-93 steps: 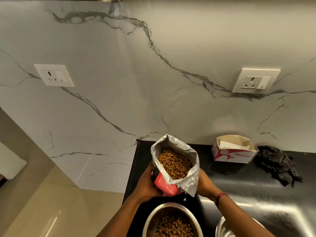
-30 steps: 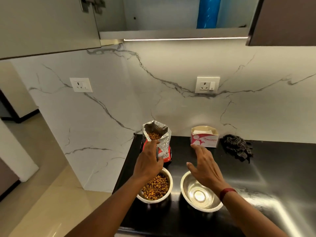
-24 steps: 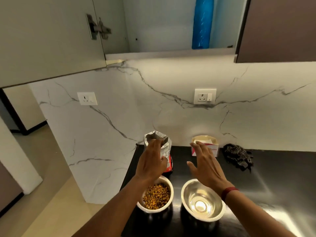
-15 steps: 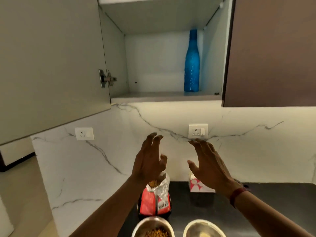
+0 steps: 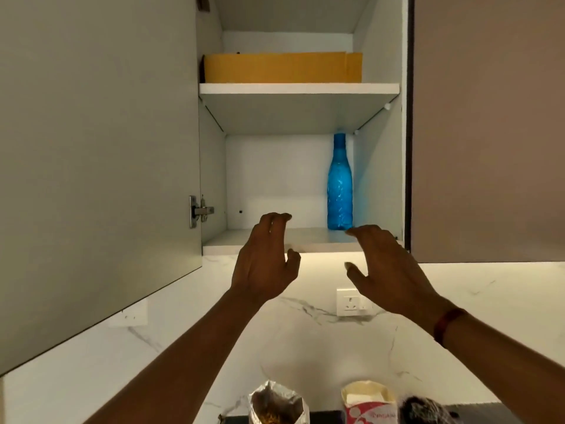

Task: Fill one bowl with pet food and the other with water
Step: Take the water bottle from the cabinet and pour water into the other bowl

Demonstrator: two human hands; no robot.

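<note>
Both hands are up in front of the open cabinet, holding nothing.

- Left hand [image 5: 265, 259]: fingers loosely curved, released, below and left of the blue bottle [image 5: 340, 185].
- Right hand [image 5: 389, 270]: fingers relaxed, released, fingertips just below the bottle's base; red band [image 5: 448, 324] on the wrist.
- Bottle: upright on the lower shelf [image 5: 269, 241], at its right rear.
- Brown box [image 5: 282, 67]: one shelf above the bottle.
- Cabinet door [image 5: 97, 148]: swung open, left of the bottle.
- Wall socket [image 5: 351, 301]: directly below the bottle.
- Food bag [image 5: 276, 405]: open, far below the bottle, slightly left.
- Carton [image 5: 368, 403] and dark cloth [image 5: 428, 411]: far below the bottle, to its right.
</note>
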